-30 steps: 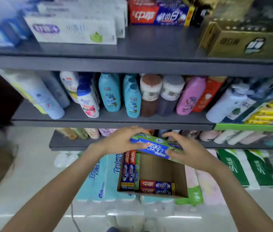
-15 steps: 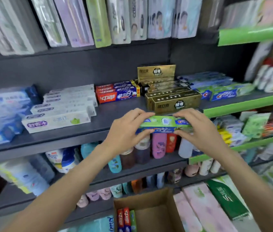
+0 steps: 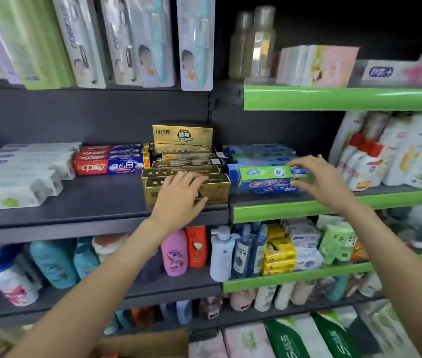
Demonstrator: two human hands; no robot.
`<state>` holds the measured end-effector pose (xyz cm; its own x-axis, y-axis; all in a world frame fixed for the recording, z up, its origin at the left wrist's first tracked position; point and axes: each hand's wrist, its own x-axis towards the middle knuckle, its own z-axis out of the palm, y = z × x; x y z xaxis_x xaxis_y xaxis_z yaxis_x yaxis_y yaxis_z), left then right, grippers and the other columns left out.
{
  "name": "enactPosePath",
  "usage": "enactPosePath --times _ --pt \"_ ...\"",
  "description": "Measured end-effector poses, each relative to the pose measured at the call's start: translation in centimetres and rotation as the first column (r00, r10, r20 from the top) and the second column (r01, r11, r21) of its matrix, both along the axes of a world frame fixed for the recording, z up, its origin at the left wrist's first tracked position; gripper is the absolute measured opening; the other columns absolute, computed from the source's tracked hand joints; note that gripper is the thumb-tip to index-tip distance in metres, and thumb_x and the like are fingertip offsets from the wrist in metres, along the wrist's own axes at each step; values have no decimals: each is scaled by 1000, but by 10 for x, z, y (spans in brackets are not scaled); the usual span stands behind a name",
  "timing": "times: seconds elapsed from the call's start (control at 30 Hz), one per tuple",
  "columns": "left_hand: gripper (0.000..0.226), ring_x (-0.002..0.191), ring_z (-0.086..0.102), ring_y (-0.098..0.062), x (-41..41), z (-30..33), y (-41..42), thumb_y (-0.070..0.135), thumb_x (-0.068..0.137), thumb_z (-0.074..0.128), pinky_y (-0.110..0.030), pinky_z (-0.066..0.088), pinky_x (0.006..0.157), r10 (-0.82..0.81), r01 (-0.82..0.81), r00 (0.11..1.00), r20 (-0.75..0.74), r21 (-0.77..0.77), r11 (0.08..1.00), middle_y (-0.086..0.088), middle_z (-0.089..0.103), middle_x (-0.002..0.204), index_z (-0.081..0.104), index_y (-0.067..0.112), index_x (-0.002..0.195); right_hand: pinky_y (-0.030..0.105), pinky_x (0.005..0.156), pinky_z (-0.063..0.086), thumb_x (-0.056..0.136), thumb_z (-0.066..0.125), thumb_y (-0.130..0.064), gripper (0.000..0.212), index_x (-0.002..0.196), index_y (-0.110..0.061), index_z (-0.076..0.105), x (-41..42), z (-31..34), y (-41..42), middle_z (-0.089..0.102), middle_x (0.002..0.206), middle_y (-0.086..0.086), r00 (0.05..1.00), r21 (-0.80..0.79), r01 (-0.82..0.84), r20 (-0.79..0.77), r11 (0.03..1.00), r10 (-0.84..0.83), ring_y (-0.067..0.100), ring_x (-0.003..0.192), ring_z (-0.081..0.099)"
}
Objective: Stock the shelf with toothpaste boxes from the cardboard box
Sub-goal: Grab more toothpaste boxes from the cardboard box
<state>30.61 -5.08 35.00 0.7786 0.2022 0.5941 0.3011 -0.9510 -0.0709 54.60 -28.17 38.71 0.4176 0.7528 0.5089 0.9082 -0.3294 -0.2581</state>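
At the bottom edge of the view sits the open cardboard box [image 3: 150,344], only its upper flap and a sliver of red packaging showing, so what is left inside cannot be told. Above it, the left hand [image 3: 179,195] lies with relaxed, spread fingers [image 3: 194,180] resting on the front gold toothpaste box [image 3: 217,188] on the grey shelf [image 3: 88,202]; it grips nothing. Slightly farther and to the right, the right hand [image 3: 318,177] holds the green-and-blue toothpaste box [image 3: 264,178] by its right end, fingers on top and thumb at the front face. That box lies with its long axis running left to right, parallel to the green-edged shelf [image 3: 334,205], its left end just beside the gold stack, at the front of a row of matching blue-green boxes [image 3: 259,151] behind it. The right hand is the one in charge of this box; the left is well clear of it. The box looks seated or nearly so, and what remains is probably a push straight back, away from the person, to square it against the row.
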Motion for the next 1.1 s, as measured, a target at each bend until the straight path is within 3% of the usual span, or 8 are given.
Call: enactPosePath --times 0.13,0.3,0.47,0.57,0.7,0.87,1.0,1.1 --pt "46 111 55 -25 1 -5 -2 25 81 67 -39 44 90 28 -28 1000 0 17 999 -3 60 120 56 15 125 38 92 37 79 75 -23 41 118 -18 62 25 -19 4 61 117 6 999 -182 39 -12 983 -41 31 108 52" --pt "47 112 54 -26 1 -9 -4 21 81 66 -40 43 91 38 -39 999 22 12 999 -4 59 121 55 14 126 49 102 35 82 70 -25 39 121 -23 63 27 -40 7 52 129 12 982 -105 188 41 977 -185 38 115 47" --pt "30 108 52 -18 -13 -18 -25 21 86 55 -30 35 92 -96 96 967 236 12 995 -1 62 114 63 13 115 40 93 42 86 63 -11 26 112 -12 66 -44 -50 3 63 110 7 992 184 -9 129 983 -15 30 102 56" --pt "24 93 55 -18 -41 -35 -40 20 89 52 -27 38 80 -194 201 917 349 17 979 -2 67 97 68 9 103 29 81 47 88 57 -15 22 107 -13 67 -102 -64 0 69 99 1 995 200 -81 76 977 67 19 90 62" --pt "19 72 62 -16 -97 -84 -41 20 91 52 -30 49 66 -178 265 913 367 -203 943 1 68 82 68 12 97 23 60 49 87 48 -24 24 99 -20 68 -173 -105 16 70 84 -8 981 88 -189 -14 978 191 11 74 65" --pt "30 85 64 -18 -182 -196 -16 36 84 48 -30 48 70 135 -108 991 -5 -635 765 5 67 88 65 22 104 29 61 52 85 48 -26 23 97 -22 67 -243 -201 61 69 87 -8 925 -120 -309 -267 943 269 14 77 65" --pt "45 95 58 -38 -261 -298 20 34 74 50 -43 48 80 367 -454 883 -294 -733 506 -15 64 101 63 10 108 30 70 51 87 55 -29 24 108 -21 65 -293 -290 107 67 99 -3 837 -282 -381 -509 881 199 19 86 64" --pt "43 105 55 -42 -306 -352 44 19 80 68 -46 45 87 450 -613 768 -456 -728 308 -22 59 112 60 6 120 34 81 50 88 60 -33 33 120 -24 58 -334 -353 146 60 117 -1 785 -381 -440 -602 813 142 18 100 60"
